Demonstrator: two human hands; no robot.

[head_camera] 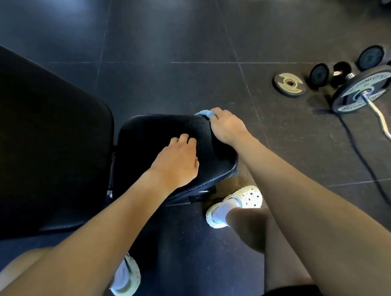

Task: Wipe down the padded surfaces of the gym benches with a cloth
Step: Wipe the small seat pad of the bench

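The right hand [226,126] is gripping the blue cloth [204,113], bunched small, right at the far corner of the seat pad [156,129]. The left hand [178,162] is lying flat and spread on the pad's middle, holding nothing. The risk: a wad that tight is probably covering little, and it could be sliding off that rounded edge onto the floor [183,45]. The pad is looking black, grained, cushioned, vinyl-like; the big back pad [40,134] alongside is looking smoother.
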